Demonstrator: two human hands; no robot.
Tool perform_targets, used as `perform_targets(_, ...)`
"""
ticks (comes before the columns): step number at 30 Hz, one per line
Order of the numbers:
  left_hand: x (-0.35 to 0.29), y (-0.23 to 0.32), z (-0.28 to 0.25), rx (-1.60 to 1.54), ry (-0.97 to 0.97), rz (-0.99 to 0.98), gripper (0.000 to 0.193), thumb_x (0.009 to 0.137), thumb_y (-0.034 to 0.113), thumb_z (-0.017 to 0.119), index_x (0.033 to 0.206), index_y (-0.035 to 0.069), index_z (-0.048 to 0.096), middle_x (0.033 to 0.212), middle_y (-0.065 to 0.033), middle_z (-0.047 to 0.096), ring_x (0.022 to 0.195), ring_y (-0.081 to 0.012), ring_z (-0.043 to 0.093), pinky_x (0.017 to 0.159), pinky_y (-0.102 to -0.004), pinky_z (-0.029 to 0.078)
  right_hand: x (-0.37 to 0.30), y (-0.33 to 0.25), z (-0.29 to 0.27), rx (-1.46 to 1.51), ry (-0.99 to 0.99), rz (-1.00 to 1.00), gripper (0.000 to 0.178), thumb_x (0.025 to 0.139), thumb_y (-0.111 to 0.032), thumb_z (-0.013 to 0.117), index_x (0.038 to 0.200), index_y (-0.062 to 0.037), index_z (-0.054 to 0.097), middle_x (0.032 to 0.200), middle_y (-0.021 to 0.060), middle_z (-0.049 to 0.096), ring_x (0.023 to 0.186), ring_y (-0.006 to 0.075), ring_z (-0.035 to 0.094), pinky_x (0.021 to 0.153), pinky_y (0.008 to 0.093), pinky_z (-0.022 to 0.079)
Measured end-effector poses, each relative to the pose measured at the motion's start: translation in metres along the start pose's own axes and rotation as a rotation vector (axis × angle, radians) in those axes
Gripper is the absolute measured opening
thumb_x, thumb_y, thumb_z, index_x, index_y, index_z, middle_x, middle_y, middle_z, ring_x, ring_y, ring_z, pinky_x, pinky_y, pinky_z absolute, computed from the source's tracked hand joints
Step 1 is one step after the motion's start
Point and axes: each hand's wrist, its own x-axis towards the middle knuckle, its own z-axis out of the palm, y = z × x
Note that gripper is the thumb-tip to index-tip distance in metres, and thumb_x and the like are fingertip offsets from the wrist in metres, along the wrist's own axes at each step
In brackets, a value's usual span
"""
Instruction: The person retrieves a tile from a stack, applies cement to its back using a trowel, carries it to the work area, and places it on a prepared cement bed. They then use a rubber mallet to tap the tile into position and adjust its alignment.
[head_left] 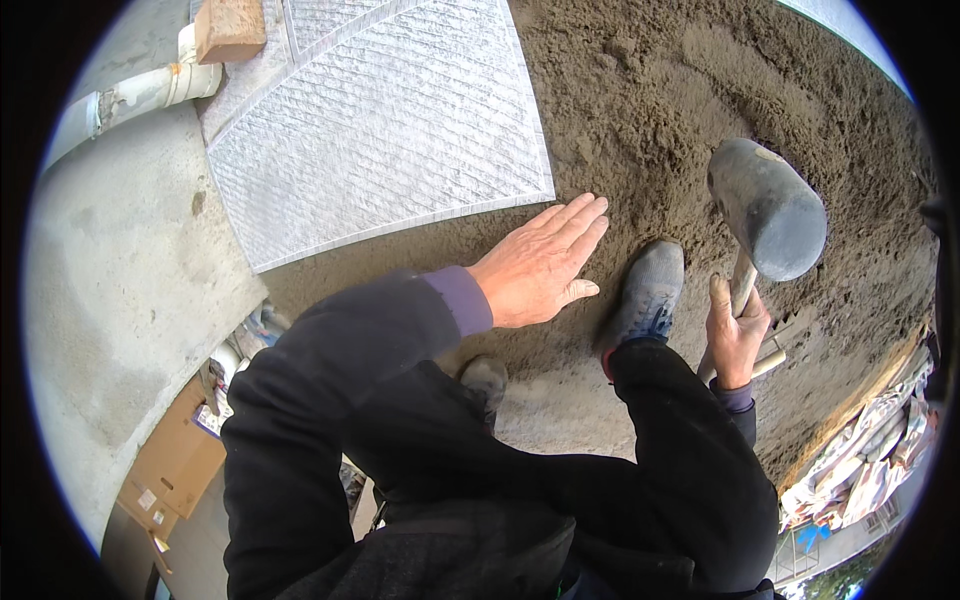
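Observation:
My right hand (735, 335) is wrapped round the wooden handle of a rubber mallet (768, 208), whose dark, grey-faced head is raised over the sandy ground. My left hand (543, 262) is stretched out flat with its fingers together, thumb apart, near the front right corner of a pale grey ribbed paving slab (390, 120). Whether its fingertips touch the slab or the ground I cannot tell. Nothing is in the left hand. The slab lies on a bed of damp brown sand or mortar (640, 90), which runs along its front and right edges.
A brick (230, 30) sits on the paving at the far left, beside a white plastic pipe (150, 95). Bare concrete (120, 280) borders the left side. A cardboard box (175, 455) lies at the lower left, crumpled sacks (860, 455) at the lower right. My shoe (648, 295) stands on the bed.

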Motion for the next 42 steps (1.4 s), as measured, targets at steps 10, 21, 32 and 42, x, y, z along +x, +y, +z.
perform_targets(10, 0.039, 0.027, -0.031, -0.631, 0.045, -0.215, 0.085, 0.1, 0.035, 0.057, 0.152, -0.018, 0.016, 0.159, -0.0385, 0.021, 0.151, -0.0441, 0.027, 0.124, -0.0426, 0.026, 0.003, 0.016, -0.002, 0.016, 0.023, 0.0, 0.031, 0.102, -0.031, 0.067, 0.084, -0.008, 0.058, 0.06, -0.0088, 0.045, 0.052, 0.0008, 0.035, 0.046, 0.0223, 0.024)
perform_targets(21, -0.067, -0.034, -0.143, -0.313, 0.306, -0.358, 0.071, 0.103, 0.039, 0.054, 0.146, -0.015, 0.036, 0.139, -0.0345, 0.053, 0.129, -0.0418, 0.055, 0.108, -0.0453, 0.045, 0.026, -0.102, 0.005, 0.545, -0.095, -0.221, 0.039, 0.106, -0.026, 0.059, 0.074, -0.0117, 0.043, 0.061, -0.0025, 0.035, 0.049, 0.0079, 0.034, 0.047, 0.0269, 0.026)
perform_targets(32, -0.229, -0.146, -0.048, 0.205, 0.639, -0.784, 0.101, 0.087, 0.058, 0.071, 0.159, 0.002, 0.027, 0.166, -0.0235, 0.016, 0.155, -0.0432, 0.008, 0.125, -0.0557, 0.015, 0.076, -0.163, 0.053, 1.038, -0.296, 0.143, 0.038, 0.108, -0.026, 0.053, 0.073, -0.0163, 0.041, 0.056, -0.0055, 0.026, 0.042, 0.0073, 0.021, 0.042, 0.0291, 0.026)
perform_targets(42, -0.227, -0.152, -0.038, 0.34, 0.506, -0.789, 0.105, 0.081, 0.056, 0.078, 0.159, 0.007, 0.028, 0.166, -0.0235, 0.014, 0.154, -0.0451, 0.008, 0.122, -0.0608, 0.019, 0.077, -0.144, 0.069, 1.055, -0.382, 0.061, 0.044, 0.109, -0.026, 0.05, 0.07, -0.0186, 0.032, 0.056, -0.0054, 0.024, 0.042, 0.0072, 0.023, 0.045, 0.0281, 0.026)
